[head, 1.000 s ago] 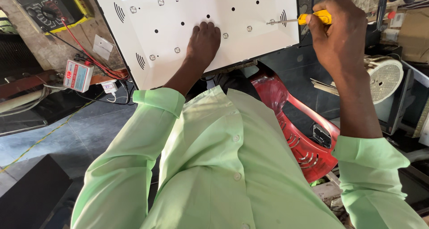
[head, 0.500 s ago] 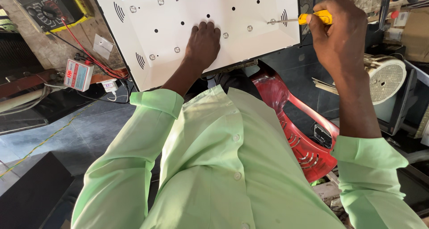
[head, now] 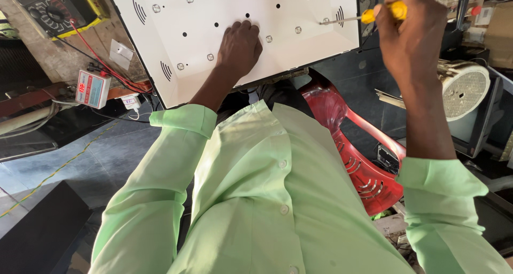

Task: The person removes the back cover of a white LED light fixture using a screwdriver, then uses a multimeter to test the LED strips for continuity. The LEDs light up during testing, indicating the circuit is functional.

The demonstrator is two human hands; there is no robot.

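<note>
White panel (head: pixel 214 17) propped on lap, tilted, dotted with holes and screws. Left hand (head: pixel 239 47) flat on panel near its middle, fingers spread, gripping nothing. Right hand (head: pixel 409 36) closed around yellow-handled screwdriver (head: pixel 368 16), tip at panel's right edge. Red plastic chair (head: pixel 363 161) below panel. Multimeter (head: pixel 45 6) with red lead left of panel. Round white fan part (head: pixel 465 89) to panel's right, partly hidden by forearm.

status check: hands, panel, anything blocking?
Left hand flat on white back panel, bracing it. Right hand grips yellow-handled screwdriver, tip at a screw near panel's right edge. Nothing blocking.
</note>
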